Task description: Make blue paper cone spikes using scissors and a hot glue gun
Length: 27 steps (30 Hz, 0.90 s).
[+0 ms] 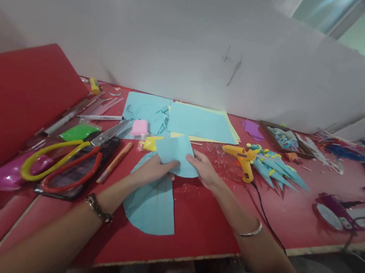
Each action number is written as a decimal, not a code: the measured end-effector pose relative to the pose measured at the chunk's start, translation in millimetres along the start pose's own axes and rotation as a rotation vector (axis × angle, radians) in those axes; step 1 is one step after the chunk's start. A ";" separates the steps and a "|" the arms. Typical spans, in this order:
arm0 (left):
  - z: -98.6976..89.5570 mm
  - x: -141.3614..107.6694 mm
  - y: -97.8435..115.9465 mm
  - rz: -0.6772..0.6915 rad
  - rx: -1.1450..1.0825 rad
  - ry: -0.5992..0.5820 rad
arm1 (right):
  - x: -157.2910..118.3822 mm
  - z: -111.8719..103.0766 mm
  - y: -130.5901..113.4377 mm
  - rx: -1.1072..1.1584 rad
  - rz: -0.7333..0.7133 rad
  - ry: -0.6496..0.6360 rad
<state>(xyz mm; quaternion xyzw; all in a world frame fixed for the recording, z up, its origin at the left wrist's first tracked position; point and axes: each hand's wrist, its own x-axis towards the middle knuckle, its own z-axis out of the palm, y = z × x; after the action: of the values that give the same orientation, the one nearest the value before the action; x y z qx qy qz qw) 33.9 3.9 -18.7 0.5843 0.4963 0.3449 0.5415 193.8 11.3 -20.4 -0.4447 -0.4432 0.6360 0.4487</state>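
Observation:
A small light blue paper piece, with straight upper edges and a curved lower edge, is held between both hands above the red table. My left hand pinches its lower left part, thumb on top. At the right edge, my right hand grips the same piece between thumb and fingers. Beneath my left hand and forearm lies a larger light blue paper with a rounded left side and faint lines. Just behind the held piece sits a yellow packet.
Scissors lie on a dark phone at the left, near an orange marker. Stacked paper sheets rest by the wall. Rightward are a yellow glue gun with a black cord, blue paper cones and a tray.

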 end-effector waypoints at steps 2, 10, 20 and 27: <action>0.5 -1.3 2.4 0.001 0.012 -0.026 | 0.0 0.2 -0.9 -0.014 0.015 0.020; 0.7 -2.1 2.6 0.039 0.047 -0.083 | 3.9 -6.1 -0.6 -0.174 0.052 -0.036; 1.4 -1.6 0.7 0.036 0.038 -0.104 | 2.9 -9.1 1.4 -0.207 0.036 -0.050; 2.0 -1.2 3.7 0.037 0.019 -0.091 | 4.4 -10.0 3.1 -0.161 0.031 -0.049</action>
<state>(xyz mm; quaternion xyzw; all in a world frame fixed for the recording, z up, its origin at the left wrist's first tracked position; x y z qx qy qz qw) 36.2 2.4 -15.3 0.6136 0.4633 0.3233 0.5516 202.0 16.5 -26.3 -0.4705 -0.4966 0.6159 0.3907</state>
